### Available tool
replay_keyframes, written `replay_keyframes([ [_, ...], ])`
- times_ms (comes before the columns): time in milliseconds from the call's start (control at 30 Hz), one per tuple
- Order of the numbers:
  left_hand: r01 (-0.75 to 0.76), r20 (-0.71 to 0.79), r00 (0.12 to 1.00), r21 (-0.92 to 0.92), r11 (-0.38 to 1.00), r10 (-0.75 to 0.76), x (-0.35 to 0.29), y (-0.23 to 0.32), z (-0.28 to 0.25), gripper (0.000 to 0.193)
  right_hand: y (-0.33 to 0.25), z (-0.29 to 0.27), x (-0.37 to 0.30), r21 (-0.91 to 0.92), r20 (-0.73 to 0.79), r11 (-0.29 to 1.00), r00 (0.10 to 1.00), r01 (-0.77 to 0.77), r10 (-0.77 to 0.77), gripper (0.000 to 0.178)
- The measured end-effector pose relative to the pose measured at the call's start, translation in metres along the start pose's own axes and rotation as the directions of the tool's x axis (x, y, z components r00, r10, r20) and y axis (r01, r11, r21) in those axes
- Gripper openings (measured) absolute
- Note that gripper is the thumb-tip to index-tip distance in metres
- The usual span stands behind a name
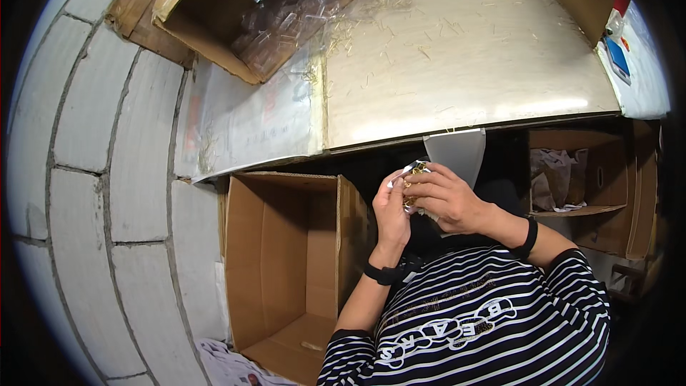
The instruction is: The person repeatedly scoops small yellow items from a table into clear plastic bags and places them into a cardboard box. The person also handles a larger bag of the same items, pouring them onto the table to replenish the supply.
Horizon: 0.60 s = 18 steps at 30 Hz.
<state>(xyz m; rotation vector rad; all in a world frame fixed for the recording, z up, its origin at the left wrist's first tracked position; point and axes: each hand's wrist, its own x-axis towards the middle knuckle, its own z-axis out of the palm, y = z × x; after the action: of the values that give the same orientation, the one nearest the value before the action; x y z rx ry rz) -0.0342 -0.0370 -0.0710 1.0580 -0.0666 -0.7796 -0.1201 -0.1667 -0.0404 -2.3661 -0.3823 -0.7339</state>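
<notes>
Close together in front of my striped shirt, both hands are closed around a small bunch of thin gold-coloured wire pieces [419,169] with a whitish, shiny wrapping about them. My left hand [391,213] grips the bunch from the left, thumb raised along it. Across its right side curl the fingers of my right hand [451,204], hiding much of what is held. Just beyond the hands, a pale grey chute-like panel [461,154] slopes down from the table edge.
Gold wire pieces lie scattered on the pale table [464,78]. A tipped cardboard box [207,11] there holds many clear plastic pieces [304,11]. An open carton [279,257] stands at my left. On the right, another carton [582,200] contains bags. A block wall [93,207] bounds the left.
</notes>
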Motion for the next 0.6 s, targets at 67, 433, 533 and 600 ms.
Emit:
replay_keyframes([
  [67, -0.012, 0.024, 1.0, 0.021, 1.0, 0.012, 0.0, -0.001, -0.001, 0.023, -0.003, -0.003, 0.001, 0.042, -0.023, 0.999, 1.0, -0.019, 0.02, 0.02],
  [433, 0.001, 0.063, 0.998, 0.041, 0.999, -0.003, -0.009, 0.005, 0.006, 0.027, -0.005, -0.008, -0.001, 0.015, -0.103, 0.974, 0.969, -0.225, 0.225, 0.024],
  [533, 0.02, 0.109, 0.994, 0.023, 1.0, -0.023, -0.011, 0.005, 0.002, 0.029, -0.005, -0.01, -0.005, 0.111, -0.113, 0.965, 0.961, -0.239, 0.252, 0.033],
  [600, 0.039, 0.169, 0.985, -0.049, 0.998, -0.03, -0.012, 0.009, 0.001, 0.029, -0.007, -0.013, -0.004, 0.08, -0.092, 0.967, 0.964, -0.244, 0.25, 0.041],
])
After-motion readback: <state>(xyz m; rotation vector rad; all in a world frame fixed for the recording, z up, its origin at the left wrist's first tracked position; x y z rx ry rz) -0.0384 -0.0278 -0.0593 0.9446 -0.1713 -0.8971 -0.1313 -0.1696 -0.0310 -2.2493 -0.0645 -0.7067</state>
